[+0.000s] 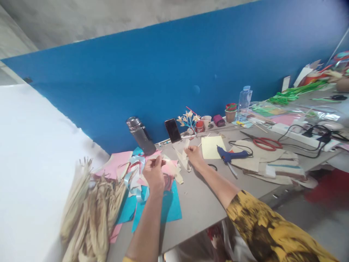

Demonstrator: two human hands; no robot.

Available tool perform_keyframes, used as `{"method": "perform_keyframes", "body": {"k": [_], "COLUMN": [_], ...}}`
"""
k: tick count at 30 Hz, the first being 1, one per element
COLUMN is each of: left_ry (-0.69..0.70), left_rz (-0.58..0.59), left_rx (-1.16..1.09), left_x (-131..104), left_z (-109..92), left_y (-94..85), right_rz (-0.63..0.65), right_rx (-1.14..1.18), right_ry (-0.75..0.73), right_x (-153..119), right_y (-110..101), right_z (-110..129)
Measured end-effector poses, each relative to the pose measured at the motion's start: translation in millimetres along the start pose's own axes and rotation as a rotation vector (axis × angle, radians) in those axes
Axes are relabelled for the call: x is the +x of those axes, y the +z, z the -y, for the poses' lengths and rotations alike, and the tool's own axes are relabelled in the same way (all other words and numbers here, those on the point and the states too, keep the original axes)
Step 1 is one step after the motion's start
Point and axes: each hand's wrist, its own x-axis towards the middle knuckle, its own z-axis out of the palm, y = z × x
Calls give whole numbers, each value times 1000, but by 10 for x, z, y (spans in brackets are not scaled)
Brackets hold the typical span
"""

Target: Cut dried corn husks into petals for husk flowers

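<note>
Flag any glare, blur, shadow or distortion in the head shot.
Head view: smooth white surface at left nearly blown out; head view: shapeless red patch, lower right, blurred; head view: bare right hand soft in finger detail; head view: dark shadow on flat turquoise paper beside the bare left forearm; head view: grey cylindrical flask leans, probably wide-angle stretch.

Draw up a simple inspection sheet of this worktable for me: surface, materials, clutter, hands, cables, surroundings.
Surface: grey table, with blue paper and pink paper spread at the left.
Materials: pale strip at the right hand; dried husks heaped at the left.
Clutter: flask, phone, glue gun, red-handled scissors.
Hands: right hand pinches the pale strip; left hand has its fingers drawn together, grip unclear.
Cables: black cables tangled at a white power strip.
Surroundings: blue panel behind the table.
</note>
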Motion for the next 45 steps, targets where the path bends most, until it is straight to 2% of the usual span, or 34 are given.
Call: {"method": "perform_keyframes", "body": {"k": [4,7,9,10,12,14,15,16,18,21,23,25,27,29,32,34,37,41,45], "left_ry": [-1,-82,-97,-72,78,244,249,177,-122,-544,-705,-753,-700,-587,-406,-349,-319,-225,-254], "left_rz": [-12,103,186,199,116,-8,-8,58,341,601,707,727,682,616,501,462,476,553,593], "left_rx": [-39,60,257,387,626,727,704,625,373,21,-123,-214,-268,-285,-249,-188,-109,8,28], "left_x": [169,335,427,453,446,358,293,223,92,-29,-67,-92,-114,-136,-162,-174,-185,-193,-182], "left_z": [-69,-83,-127,-167,-270,-380,-427,-463,-491,-423,-341,-263,-199,-152,-107,-92,-80,-79,-87], "left_y": [-184,-389,-531,-592,-671,-658,-611,-539,-345,-54,65,118,130,125,115,112,107,90,82], "right_rz": [-6,28,57,74,125,205,252,300,383,494,608,678,671,617,511,473,425,354,322], "right_rx": [90,172,232,263,324,389,424,461,530,638,724,780,782,782,825,818,695,592,569], "right_ry": [7,6,8,13,33,66,83,98,120,179,245,280,273,256,258,256,196,158,147], "right_x": [24,-20,-49,-61,-87,-123,-143,-162,-194,-218,-224,-224,-215,-196,-166,-158,-167,-174,-180], "right_y": [-16,18,46,58,75,84,85,86,83,64,40,18,4,-4,-21,-31,-28,-11,-21], "right_z": [31,84,119,138,179,223,243,258,273,258,247,249,265,286,305,303,290,293,343]}}
